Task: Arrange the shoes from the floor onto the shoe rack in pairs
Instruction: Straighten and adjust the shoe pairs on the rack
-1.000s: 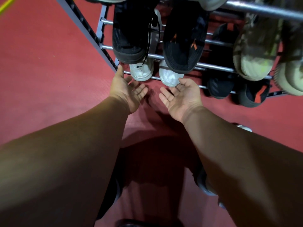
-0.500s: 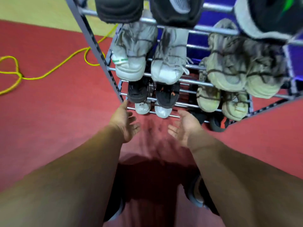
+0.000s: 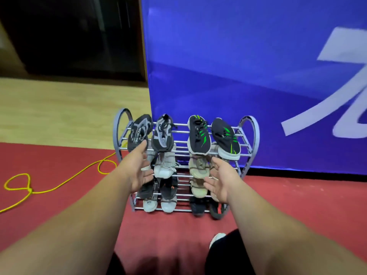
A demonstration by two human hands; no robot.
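A grey metal shoe rack point(image 3: 250, 124) stands on the red floor against a blue banner. Its top shelf carries a black-and-grey pair point(image 3: 161, 135) at the left and a black pair with green stripes point(image 3: 199, 135) at the right. Lower shelves hold a white pair point(image 3: 163, 165), a beige pair point(image 3: 198, 167), a black pair with orange marks point(image 3: 167, 188), a small white pair point(image 3: 168, 204) and another black pair point(image 3: 196, 207). My left hand point(image 3: 140, 168) and my right hand point(image 3: 221, 180) are held out in front of the rack, palms up, fingers apart, holding nothing.
A yellow cord point(image 3: 59, 185) loops over the red floor point(image 3: 59, 205) to the left of the rack. The blue banner point(image 3: 248, 76) rises behind it. Pale wooden floor point(image 3: 59, 108) and a dark opening lie at the back left. My own shoe tip point(image 3: 217, 238) shows at the bottom.
The view has pulled back and tilted up, so the whole rack now shows. Both hands have risen from near the bottom shelf to the middle shelves, still open.
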